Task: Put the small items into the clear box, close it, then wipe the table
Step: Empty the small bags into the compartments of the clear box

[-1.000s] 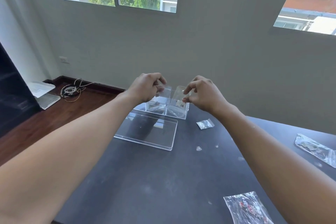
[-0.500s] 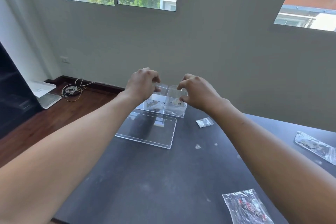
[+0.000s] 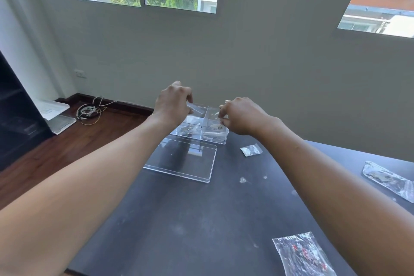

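The clear compartment box (image 3: 213,139) stands open at the far edge of the dark table (image 3: 201,219), with small bags inside it. Its flat clear lid (image 3: 181,161) lies on the table just in front. My left hand (image 3: 172,105) hovers over the box's left side, fingers pinched on a clear plastic bag. My right hand (image 3: 240,116) is over the right compartment, fingertips pinched on the top of a small clear bag with a label (image 3: 218,127) that hangs down into that compartment. Whether both hands hold the same bag is unclear.
A tiny clear bag (image 3: 251,150) lies right of the box. A longer bag (image 3: 389,180) sits at the right edge and a bag with red bits (image 3: 302,255) at the near right. White specks dot the tabletop. The wooden floor with cables (image 3: 88,112) is to the left.
Both hands have lowered and spread apart over the box. The labelled bag, held up between them a second ago, now hangs in the right compartment.
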Demonstrator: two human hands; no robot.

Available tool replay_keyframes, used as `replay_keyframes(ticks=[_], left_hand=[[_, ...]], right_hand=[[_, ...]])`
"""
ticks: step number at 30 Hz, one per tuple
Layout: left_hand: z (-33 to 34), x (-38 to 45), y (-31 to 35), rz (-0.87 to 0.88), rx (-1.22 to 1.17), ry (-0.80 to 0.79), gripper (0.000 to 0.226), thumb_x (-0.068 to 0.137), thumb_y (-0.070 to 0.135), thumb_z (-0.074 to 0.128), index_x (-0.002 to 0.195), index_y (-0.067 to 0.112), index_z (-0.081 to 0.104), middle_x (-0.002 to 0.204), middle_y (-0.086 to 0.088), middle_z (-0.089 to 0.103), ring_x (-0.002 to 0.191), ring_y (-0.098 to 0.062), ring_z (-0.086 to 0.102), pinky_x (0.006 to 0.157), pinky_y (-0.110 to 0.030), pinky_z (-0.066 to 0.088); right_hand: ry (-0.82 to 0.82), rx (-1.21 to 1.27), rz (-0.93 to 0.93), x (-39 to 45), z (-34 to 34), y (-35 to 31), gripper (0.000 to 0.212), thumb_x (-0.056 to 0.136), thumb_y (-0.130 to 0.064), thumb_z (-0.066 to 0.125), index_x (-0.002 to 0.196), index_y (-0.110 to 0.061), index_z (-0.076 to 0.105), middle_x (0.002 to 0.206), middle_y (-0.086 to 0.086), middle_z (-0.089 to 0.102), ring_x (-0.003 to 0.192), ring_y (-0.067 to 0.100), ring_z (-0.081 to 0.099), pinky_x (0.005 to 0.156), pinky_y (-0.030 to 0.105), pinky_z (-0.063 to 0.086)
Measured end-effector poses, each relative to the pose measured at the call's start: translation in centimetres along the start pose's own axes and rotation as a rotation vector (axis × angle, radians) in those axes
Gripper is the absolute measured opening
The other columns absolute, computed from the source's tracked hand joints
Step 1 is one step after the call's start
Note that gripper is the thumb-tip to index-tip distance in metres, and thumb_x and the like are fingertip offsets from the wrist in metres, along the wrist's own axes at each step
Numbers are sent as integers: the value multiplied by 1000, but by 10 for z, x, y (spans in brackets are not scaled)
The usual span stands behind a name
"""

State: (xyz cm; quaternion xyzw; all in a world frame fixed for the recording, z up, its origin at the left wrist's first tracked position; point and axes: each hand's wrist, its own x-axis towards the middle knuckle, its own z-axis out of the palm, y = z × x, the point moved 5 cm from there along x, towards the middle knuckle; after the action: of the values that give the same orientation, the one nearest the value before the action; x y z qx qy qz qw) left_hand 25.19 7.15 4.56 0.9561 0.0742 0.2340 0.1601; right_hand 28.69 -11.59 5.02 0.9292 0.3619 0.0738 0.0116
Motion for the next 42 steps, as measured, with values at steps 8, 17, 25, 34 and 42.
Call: replay_keyframes(ticks=[8,17,25,34,42], left_hand=[[1,-8,-1,97,38,-23,17,89,30,75,103,21,79,105,0,73,100,-27,66,82,-34,48],[27,-19,-8,182,288,-342,58,100,48,19,96,27,72,108,9,69,121,-16,49,103,-39,21],[28,-21,-6,152,311,-415,63,98,54,12,101,37,72,107,14,68,130,-9,39,97,-44,7],[-3,-57,29,248,79,222,22,98,44,53,98,32,72,101,11,69,111,-18,55,92,-43,24],[9,-110,107,642,-160,30,10,99,27,59,102,22,68,99,8,64,65,-19,63,59,-32,49]], right_hand=[[-41,-14,-17,-14,1,-6,28,101,-25,48,103,-19,76,110,8,70,105,33,64,87,38,56],[-258,23,-10,-2,8,-3,36,102,-19,38,121,-21,68,122,2,70,119,28,53,105,42,38],[-280,166,-7,-6,15,-3,37,105,-18,34,122,-25,66,133,-6,65,133,22,48,117,43,20],[178,597,26,-79,-16,10,33,106,-18,49,134,-14,66,135,1,66,134,21,53,114,32,36],[63,515,54,-217,-32,20,20,95,-26,72,114,-28,75,96,-24,62,95,4,59,82,6,34]])
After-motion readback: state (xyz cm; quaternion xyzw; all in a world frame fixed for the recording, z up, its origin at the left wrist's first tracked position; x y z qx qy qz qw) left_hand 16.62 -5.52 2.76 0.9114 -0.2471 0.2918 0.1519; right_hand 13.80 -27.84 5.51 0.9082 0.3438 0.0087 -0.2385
